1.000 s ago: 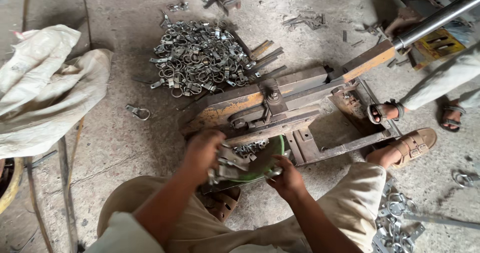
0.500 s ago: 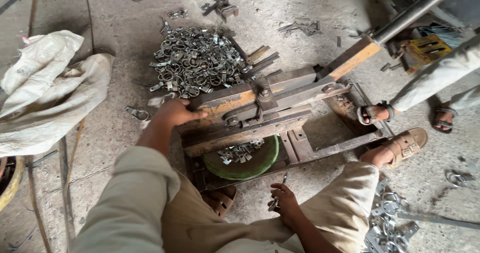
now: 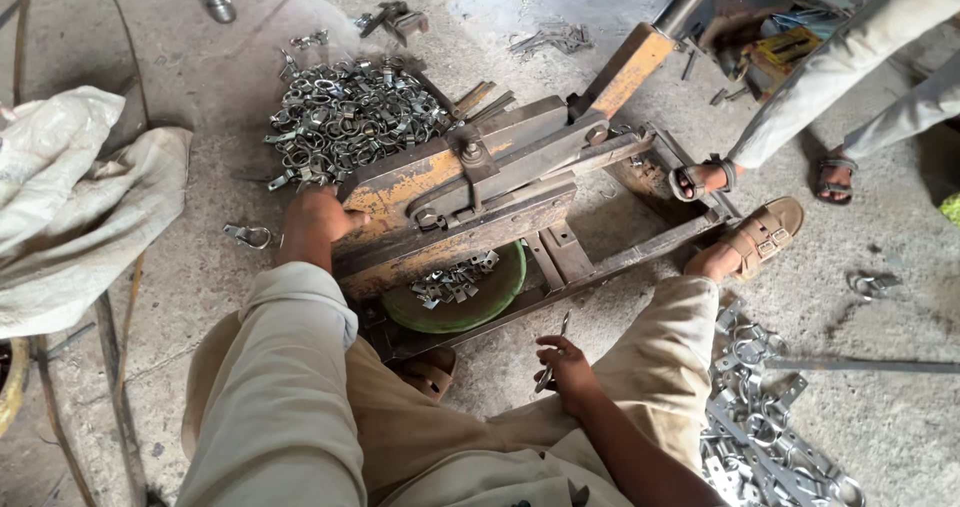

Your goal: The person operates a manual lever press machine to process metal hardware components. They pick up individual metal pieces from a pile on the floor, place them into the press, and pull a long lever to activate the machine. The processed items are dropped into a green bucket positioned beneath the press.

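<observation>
I sit on the concrete floor in front of a rusty yellow lever press point(image 3: 470, 192). My left hand point(image 3: 318, 219) rests on the press's left end, beside a heap of shiny metal clamps point(image 3: 340, 117). My right hand point(image 3: 566, 363) hovers near my right knee and pinches a thin metal rod point(image 3: 555, 349). Under the press sits a green bowl point(image 3: 500, 292) with a few clamp pieces point(image 3: 455, 279) in it. The press's long handle point(image 3: 640, 57) rises toward the upper right.
Another person's sandalled feet point(image 3: 700, 179) and trouser legs stand at the upper right. My own sandalled foot point(image 3: 762, 235) stretches right. More metal clamps point(image 3: 760, 407) lie at lower right. A white sack point(image 3: 70, 207) lies left; a loose clamp point(image 3: 250, 235) is on the floor.
My left hand moved from the green bowl up to the press's left end by the clamp heap. My right hand drew back from the bowl toward my knee, holding a thin rod.
</observation>
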